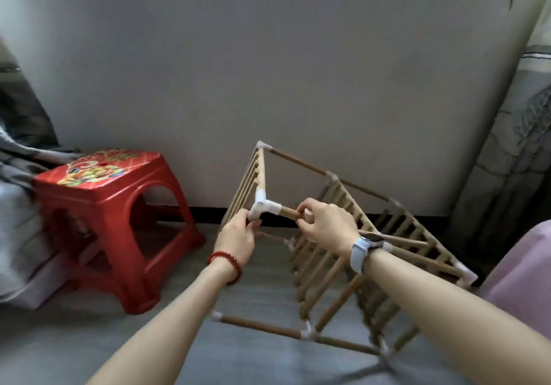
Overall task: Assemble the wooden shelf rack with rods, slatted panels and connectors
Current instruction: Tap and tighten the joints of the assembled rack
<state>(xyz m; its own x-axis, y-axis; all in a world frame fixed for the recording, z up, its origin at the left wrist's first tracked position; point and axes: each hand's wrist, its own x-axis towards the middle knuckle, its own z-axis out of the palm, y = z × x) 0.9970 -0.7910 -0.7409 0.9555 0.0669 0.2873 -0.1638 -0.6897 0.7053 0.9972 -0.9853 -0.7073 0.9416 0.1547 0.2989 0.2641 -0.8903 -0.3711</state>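
Two hands, left [238, 234] pinching white connector [262, 205], right [323, 225] gripping rod [290, 213], stool [104, 205] near

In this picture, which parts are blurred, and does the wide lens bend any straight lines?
Head view: the lower right part of the rack is smeared by motion blur; the white connector between the left hand and right hand is fairly sharp; the red stool is slightly soft; the wall edges curve outward, typical wide-angle distortion; light is dim and even.

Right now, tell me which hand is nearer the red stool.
Left. The left hand holds the white connector, just right of the red stool. The right hand holds the short rod, farther right still.
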